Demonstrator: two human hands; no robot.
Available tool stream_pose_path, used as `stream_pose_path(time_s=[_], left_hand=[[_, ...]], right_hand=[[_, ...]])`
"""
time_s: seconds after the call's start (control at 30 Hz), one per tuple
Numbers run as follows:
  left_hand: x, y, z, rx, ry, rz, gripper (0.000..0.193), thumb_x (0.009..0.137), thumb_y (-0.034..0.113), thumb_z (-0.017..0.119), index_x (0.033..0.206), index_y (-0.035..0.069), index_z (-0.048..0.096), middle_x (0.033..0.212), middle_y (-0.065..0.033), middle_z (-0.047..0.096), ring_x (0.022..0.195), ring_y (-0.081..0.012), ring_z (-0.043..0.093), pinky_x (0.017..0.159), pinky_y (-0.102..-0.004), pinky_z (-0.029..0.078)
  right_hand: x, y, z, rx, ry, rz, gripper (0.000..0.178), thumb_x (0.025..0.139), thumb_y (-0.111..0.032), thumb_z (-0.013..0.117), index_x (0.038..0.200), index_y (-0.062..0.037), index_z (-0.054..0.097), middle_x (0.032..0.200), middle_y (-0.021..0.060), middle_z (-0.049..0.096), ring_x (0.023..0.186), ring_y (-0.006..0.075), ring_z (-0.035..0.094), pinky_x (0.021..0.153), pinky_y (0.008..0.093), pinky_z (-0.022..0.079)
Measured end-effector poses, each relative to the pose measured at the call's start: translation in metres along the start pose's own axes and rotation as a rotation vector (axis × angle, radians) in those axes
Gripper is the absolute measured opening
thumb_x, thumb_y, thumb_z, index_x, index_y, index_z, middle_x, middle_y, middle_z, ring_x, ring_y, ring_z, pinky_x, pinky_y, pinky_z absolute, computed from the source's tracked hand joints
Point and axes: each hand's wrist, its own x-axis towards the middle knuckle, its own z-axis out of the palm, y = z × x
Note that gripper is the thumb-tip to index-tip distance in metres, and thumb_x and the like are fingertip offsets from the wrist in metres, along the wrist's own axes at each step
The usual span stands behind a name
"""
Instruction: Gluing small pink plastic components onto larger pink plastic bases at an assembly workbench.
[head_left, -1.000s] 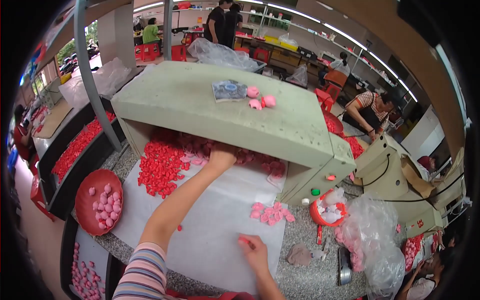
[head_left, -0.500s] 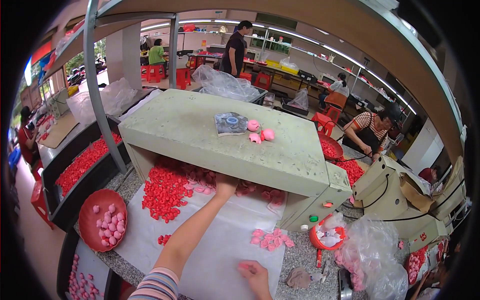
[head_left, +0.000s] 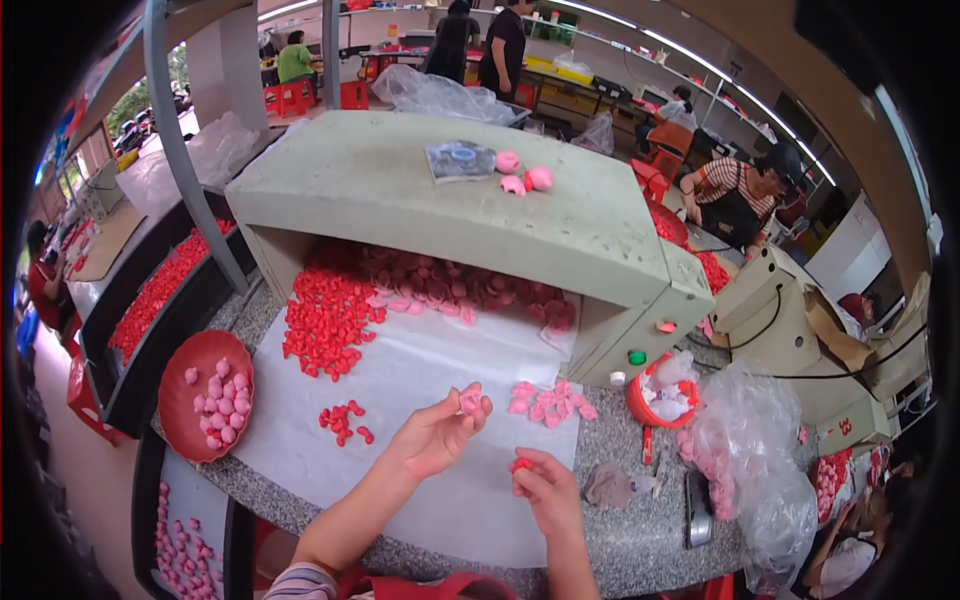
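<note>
Head view: I see the left fingers (head_left: 447, 412) pinched on a small pink piece (head_left: 470, 401), and, nearer me and rightward, the right fingers (head_left: 537, 477) gripping a small red piece (head_left: 521, 464). Beyond the right fingers, a pink cluster (head_left: 549, 404) lies on the white sheet (head_left: 430, 520); left of the left fingers sit loose red pieces (head_left: 344, 433).

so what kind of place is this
Probably a small factory workshop: a heap of red pieces lies on the bench, a red bowl holds small pink balls, and other people, one in a striped top, sit or stand around the room.
</note>
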Motion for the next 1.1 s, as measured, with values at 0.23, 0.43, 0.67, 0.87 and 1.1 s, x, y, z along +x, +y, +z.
stream_pose_path(time_s=[0.23,0.43,0.67,0.87,1.1], left_hand=[[-0.028,-0.045,-0.004,0.117,0.038,-0.04,0.043,0.089,0.034,0.047,0.116,0.001,0.044,0.105,-0.0158,0.053,0.092,-0.0242,0.058,0.077,-0.0276,0.053],[-0.044,-0.063,0.013,0.371,0.192,0.024,0.045,0.089,0.029,0.048,0.12,-0.004,0.042,0.105,-0.0199,0.056,0.089,-0.0234,0.061,0.072,-0.0254,0.054],[-0.053,-0.057,0.017,0.665,0.209,0.021,0.042,0.089,0.021,0.05,0.118,-0.009,0.043,0.089,-0.0171,0.062,0.072,-0.0219,0.065,0.065,-0.0228,0.055],[-0.052,-0.063,0.021,0.729,0.151,-0.025,0.037,0.09,0.024,0.048,0.113,-0.005,0.05,0.092,-0.0148,0.062,0.072,-0.0218,0.065,0.063,-0.0244,0.055],[-0.052,-0.065,0.012,0.836,0.246,-0.042,0.037,0.091,0.03,0.046,0.106,-0.003,0.055,0.08,-0.0117,0.063,0.064,-0.0196,0.065,0.055,-0.0217,0.053]], right_hand=[[-0.028,-0.034,0.013,-0.083,-0.157,-0.302,0.025,0.081,0.001,0.057,0.106,0.0015,0.058,0.088,0.0111,0.058,0.07,0.0122,0.055,0.057,0.0225,0.044],[-0.046,-0.041,0.021,-0.169,-0.147,-0.424,0.017,0.079,0.004,0.054,0.095,0.0046,0.06,0.089,0.0143,0.055,0.07,0.017,0.056,0.057,0.0247,0.046],[-0.042,-0.045,0.019,-0.088,-0.326,-0.336,0.017,0.079,0.006,0.057,0.096,0.0044,0.059,0.094,0.0114,0.055,0.077,0.0157,0.058,0.066,0.024,0.048],[-0.046,-0.043,0.029,-0.315,-0.269,-0.417,0.016,0.078,0.004,0.06,0.094,0.0033,0.059,0.092,0.0104,0.056,0.076,0.0126,0.057,0.065,0.0221,0.046],[-0.054,-0.05,0.029,-0.615,-0.197,-0.403,0.02,0.072,-0.004,0.068,0.091,-0.0022,0.061,0.08,0.0041,0.057,0.065,0.0087,0.055,0.057,0.0208,0.044]])
